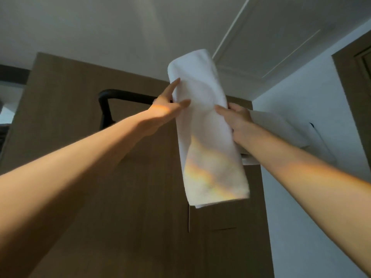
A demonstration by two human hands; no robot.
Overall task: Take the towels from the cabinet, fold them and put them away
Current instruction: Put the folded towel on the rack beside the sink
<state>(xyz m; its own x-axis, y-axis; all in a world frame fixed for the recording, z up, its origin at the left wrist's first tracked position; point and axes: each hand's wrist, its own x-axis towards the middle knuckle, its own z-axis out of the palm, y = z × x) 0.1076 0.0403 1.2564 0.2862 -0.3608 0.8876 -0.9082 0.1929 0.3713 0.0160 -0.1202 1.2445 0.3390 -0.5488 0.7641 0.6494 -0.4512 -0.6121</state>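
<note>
My left hand [167, 109], fingers straight, touches the left edge of the soft, light, white folded terry towel [208, 129] held high before the brown wooden cabinet [84, 121], while my right hand [237, 119] grips its middle (best with 2 hands, since it flops).
</note>
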